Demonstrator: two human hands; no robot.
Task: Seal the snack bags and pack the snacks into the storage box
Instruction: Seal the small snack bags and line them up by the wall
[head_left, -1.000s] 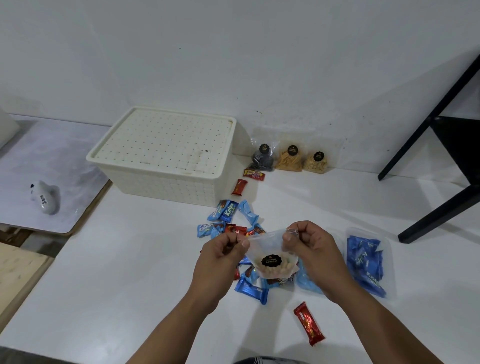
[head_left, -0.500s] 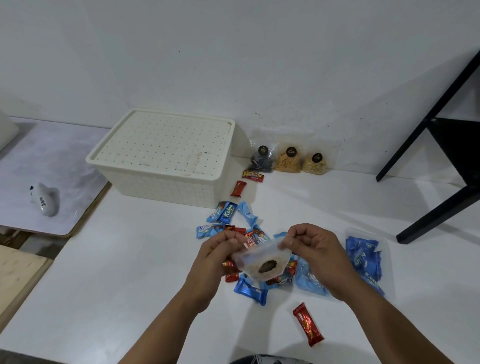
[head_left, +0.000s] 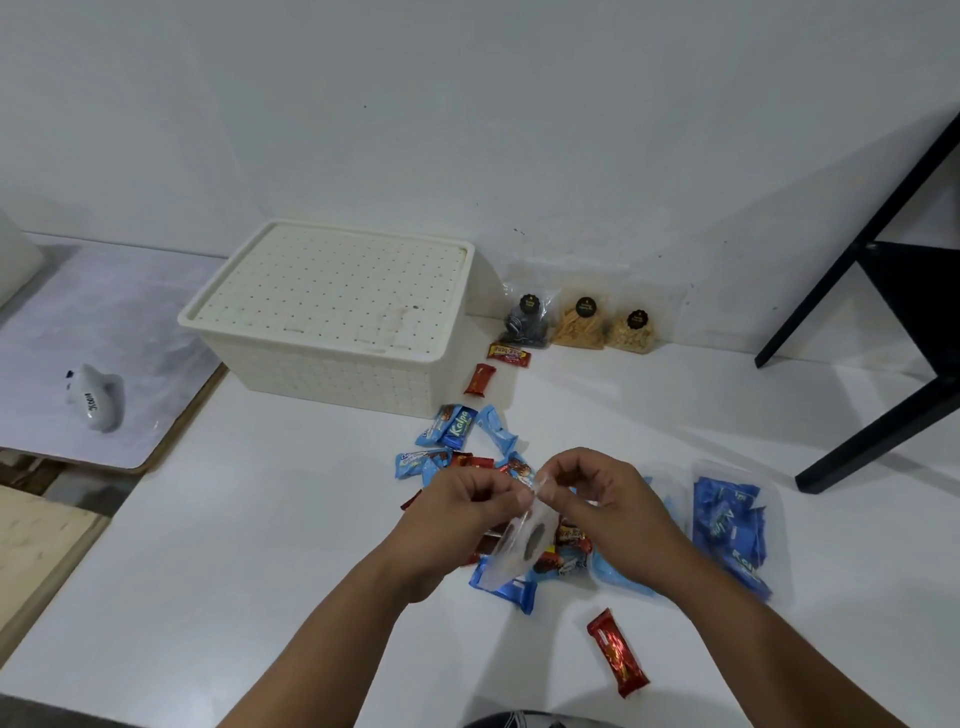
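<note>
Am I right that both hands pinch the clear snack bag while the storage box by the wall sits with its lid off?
Not quite. The head view shows the storage box with its perforated lid on. The rest holds: left hand and right hand pinch the clear snack bag.

Storage box (head_left: 332, 312) at the rear left of the tabletop (head_left: 234, 545), lid on. Three snack bags (head_left: 579, 322) to its right, against the wall. Loose wrapped snacks (head_left: 457, 431) before the box. Filled bag (head_left: 732, 530) lying at right, single bar (head_left: 617, 652) nearest.
</note>
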